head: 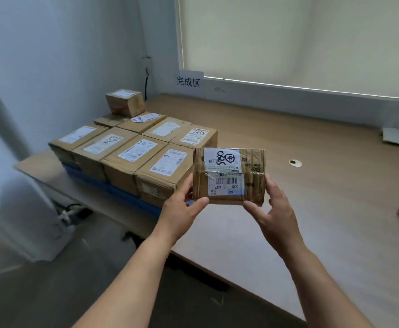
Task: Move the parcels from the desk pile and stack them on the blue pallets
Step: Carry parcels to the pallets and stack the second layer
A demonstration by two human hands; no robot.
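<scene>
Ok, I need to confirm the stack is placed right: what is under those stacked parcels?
A blue pallet shows beneath the stacked parcels along their near edge, on the desk. Its remainder, and any second pallet, is covered by them.

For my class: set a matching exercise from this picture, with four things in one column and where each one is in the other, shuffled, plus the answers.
Things
1. taped parcel
2. blue pallet
3. paper sign
4. white disc

Places
A. lying on the bare desk
B. under the stacked boxes
C. on the wall below the blind
D. held by the left hand and right hand

Pairs: 1-D, 2-B, 3-C, 4-A
</scene>
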